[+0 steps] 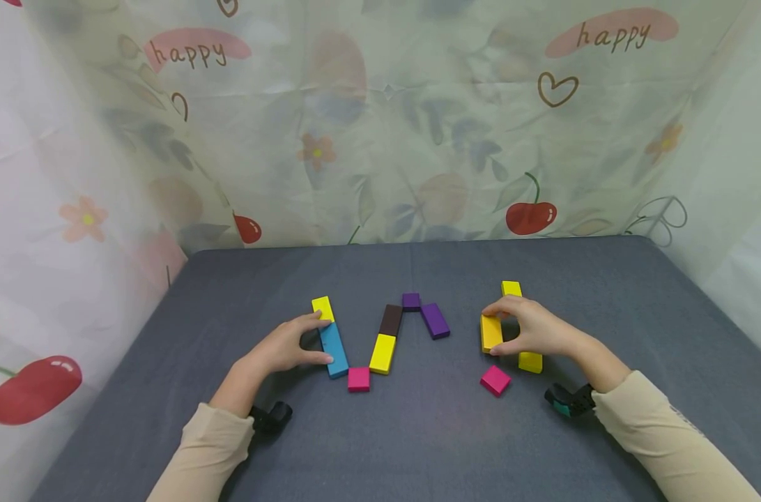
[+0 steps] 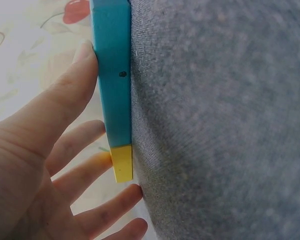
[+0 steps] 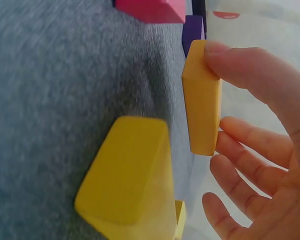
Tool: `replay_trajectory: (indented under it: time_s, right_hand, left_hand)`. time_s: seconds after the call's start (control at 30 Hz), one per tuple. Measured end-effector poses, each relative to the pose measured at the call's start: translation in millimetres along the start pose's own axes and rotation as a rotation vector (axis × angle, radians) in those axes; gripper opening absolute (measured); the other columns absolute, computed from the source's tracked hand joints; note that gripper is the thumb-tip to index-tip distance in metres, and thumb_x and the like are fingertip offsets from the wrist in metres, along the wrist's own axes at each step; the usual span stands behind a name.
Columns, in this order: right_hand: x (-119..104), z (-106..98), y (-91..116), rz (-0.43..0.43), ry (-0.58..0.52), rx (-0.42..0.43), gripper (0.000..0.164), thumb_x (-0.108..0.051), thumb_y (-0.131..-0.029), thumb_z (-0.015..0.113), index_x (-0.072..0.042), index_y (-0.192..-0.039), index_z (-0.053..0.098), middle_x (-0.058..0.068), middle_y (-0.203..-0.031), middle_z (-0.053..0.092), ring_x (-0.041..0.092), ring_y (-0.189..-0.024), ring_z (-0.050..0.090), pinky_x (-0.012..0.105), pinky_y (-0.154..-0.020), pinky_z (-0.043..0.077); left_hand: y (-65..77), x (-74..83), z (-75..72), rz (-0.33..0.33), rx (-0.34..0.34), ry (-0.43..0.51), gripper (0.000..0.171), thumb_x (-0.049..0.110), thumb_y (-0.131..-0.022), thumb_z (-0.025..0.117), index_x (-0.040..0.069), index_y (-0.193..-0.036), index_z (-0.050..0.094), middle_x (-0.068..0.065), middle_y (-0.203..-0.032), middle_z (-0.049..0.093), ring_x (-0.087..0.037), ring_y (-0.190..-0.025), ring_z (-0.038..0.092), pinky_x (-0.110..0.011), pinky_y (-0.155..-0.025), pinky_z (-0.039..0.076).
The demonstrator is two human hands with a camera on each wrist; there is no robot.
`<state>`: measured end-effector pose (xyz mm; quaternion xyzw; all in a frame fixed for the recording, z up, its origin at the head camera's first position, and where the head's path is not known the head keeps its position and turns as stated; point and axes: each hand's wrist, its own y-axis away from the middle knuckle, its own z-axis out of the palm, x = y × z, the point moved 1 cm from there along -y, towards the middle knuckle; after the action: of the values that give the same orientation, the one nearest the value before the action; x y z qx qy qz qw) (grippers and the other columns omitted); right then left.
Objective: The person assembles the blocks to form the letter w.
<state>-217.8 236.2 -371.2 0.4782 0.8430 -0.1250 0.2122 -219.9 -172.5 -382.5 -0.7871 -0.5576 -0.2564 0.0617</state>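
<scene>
Left hand (image 1: 286, 346): thumb and fingers pinch the blue block (image 1: 334, 348) by its long sides, flat on the grey surface (image 1: 418, 432) toward the middle; likely steadying it in the zigzag row, end to end with a yellow block (image 1: 323, 307). Right hand (image 1: 531, 329): thumb and forefinger grip an orange-yellow block (image 1: 490, 332) by its ends, raised off the surface in the wrist view, probably for free placing. Pink block (image 1: 495, 380) lies nearer the front edge.
</scene>
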Motion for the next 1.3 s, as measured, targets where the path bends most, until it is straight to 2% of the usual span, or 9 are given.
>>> replay_trajectory:
  time_s: [0.33, 0.9, 1.3]
  right_hand:
    - [-4.5, 3.3, -4.0, -0.035, -0.018, -0.011, 0.058, -0.031, -0.073, 0.079, -0.002, -0.119, 0.058, 0.012, -0.118, 0.06, 0.027, -0.104, 0.055, 0.048, -0.091, 0.049]
    - [-16.4, 10.1, -11.5, -0.103, -0.022, -0.05, 0.052, -0.026, -0.073, 0.078, -0.004, -0.117, 0.06, 0.008, -0.117, 0.061, 0.024, -0.104, 0.055, 0.046, -0.091, 0.049]
    - [-22.4, 17.3, -15.7, -0.191, -0.004, -0.068, 0.051, -0.027, -0.074, 0.078, -0.007, -0.117, 0.06, 0.004, -0.115, 0.062, 0.021, -0.103, 0.054, 0.044, -0.09, 0.048]
  left_hand:
    - [-1.2, 0.4, 1.3, -0.013, 0.004, 0.011, 0.071, 0.037, -0.077, 0.074, 0.009, -0.137, 0.047, -0.017, -0.15, 0.033, -0.038, -0.138, 0.031, -0.055, -0.108, 0.033]
    - [-0.1, 0.9, -0.2, 0.003, 0.009, -0.004, 0.071, 0.037, -0.077, 0.075, 0.008, -0.136, 0.048, -0.019, -0.149, 0.034, -0.04, -0.138, 0.031, -0.056, -0.108, 0.032]
    - [0.7, 1.4, -0.3, 0.003, 0.007, 0.005, 0.07, 0.034, -0.078, 0.075, 0.007, -0.136, 0.048, -0.019, -0.149, 0.034, -0.04, -0.138, 0.031, -0.056, -0.109, 0.032]
